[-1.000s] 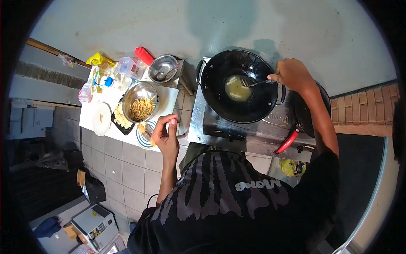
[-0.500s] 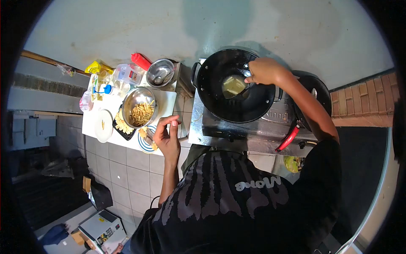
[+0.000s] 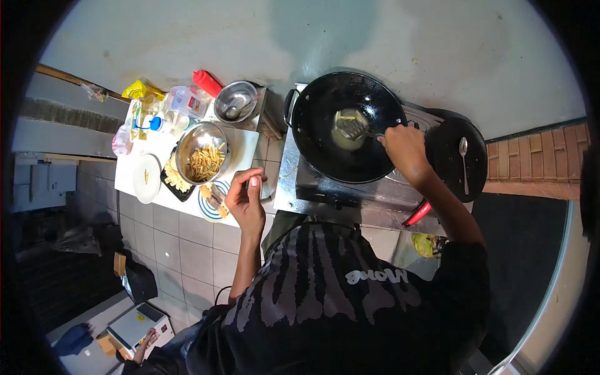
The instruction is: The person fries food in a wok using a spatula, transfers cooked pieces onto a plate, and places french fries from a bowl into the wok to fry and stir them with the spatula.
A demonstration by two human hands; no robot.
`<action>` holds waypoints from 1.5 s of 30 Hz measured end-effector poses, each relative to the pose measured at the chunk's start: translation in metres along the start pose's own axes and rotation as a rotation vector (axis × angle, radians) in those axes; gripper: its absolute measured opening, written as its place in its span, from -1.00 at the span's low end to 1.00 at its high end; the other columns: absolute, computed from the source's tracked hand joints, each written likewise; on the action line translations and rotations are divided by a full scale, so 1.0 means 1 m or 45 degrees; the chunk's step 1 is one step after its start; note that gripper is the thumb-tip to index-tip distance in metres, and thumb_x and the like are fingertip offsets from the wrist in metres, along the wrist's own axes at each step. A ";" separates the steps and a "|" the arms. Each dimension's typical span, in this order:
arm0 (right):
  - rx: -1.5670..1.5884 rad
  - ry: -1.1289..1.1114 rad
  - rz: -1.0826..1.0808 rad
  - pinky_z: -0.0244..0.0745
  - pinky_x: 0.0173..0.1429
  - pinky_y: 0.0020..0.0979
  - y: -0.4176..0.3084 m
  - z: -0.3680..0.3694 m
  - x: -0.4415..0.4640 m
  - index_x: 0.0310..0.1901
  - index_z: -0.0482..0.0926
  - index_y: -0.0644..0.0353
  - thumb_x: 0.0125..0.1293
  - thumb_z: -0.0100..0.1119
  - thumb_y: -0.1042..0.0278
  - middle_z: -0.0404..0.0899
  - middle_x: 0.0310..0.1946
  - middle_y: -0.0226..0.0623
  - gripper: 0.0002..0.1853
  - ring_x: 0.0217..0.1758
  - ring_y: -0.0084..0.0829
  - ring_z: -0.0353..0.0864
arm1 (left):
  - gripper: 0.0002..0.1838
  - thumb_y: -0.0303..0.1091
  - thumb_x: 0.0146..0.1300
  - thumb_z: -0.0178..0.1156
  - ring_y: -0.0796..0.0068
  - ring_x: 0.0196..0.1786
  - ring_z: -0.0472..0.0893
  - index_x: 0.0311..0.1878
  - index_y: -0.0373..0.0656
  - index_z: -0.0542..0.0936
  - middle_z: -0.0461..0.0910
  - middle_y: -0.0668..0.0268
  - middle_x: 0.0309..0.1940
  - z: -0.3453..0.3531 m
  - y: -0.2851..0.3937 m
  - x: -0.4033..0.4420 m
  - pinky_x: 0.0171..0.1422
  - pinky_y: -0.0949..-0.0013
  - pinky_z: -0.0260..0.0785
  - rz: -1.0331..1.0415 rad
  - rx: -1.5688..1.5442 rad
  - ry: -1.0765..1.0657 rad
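Observation:
My right hand grips the handle of a slotted spatula over the right side of a black wok. The spatula's head is down in a small pool of oil, against pale yellow food pieces in the middle of the wok. My left hand hovers beside the white table's right edge, fingers curled in and thumb against them, with nothing visible in it. Close to it are a blue-ringed plate with food and a steel bowl of fried strips, which it does not touch.
The wok stands on a steel stove. To its right are a black round pan or lid carrying a spoon, and a red handle. The white table holds a small steel bowl, a red bottle and plates. Another person's hand shows at lower left.
My right hand has moved right and down, away from the wok's centre, bringing the spatula into view over the food. The spoon is now uncovered. My left hand stays nearly still.

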State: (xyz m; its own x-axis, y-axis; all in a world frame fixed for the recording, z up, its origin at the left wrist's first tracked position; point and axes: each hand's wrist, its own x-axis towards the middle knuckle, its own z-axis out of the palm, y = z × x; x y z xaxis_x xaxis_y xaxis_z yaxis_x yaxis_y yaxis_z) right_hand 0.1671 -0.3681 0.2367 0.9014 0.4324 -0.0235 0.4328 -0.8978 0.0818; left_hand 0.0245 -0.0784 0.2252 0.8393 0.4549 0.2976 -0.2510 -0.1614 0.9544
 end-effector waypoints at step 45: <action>-0.085 0.415 -0.021 0.56 -0.25 -0.17 0.078 -0.023 0.014 -0.17 0.57 0.14 0.25 0.20 0.26 0.60 -0.37 -0.19 -0.81 -0.35 -0.09 0.65 | -0.50 -0.48 0.10 0.26 0.55 -0.53 0.12 -0.69 -0.14 0.08 0.12 0.40 -0.70 -0.010 -0.002 -0.004 -0.42 0.45 -0.11 0.195 0.013 -0.194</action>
State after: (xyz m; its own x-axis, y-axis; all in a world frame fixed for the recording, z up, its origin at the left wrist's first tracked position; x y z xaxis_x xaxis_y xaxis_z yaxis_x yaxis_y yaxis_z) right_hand 0.2135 -0.4299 0.2660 0.8373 0.4610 0.2939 0.4360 -0.8874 0.1496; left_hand 0.0166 -0.0708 0.2218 0.8550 0.2872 0.4318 -0.3769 -0.2278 0.8978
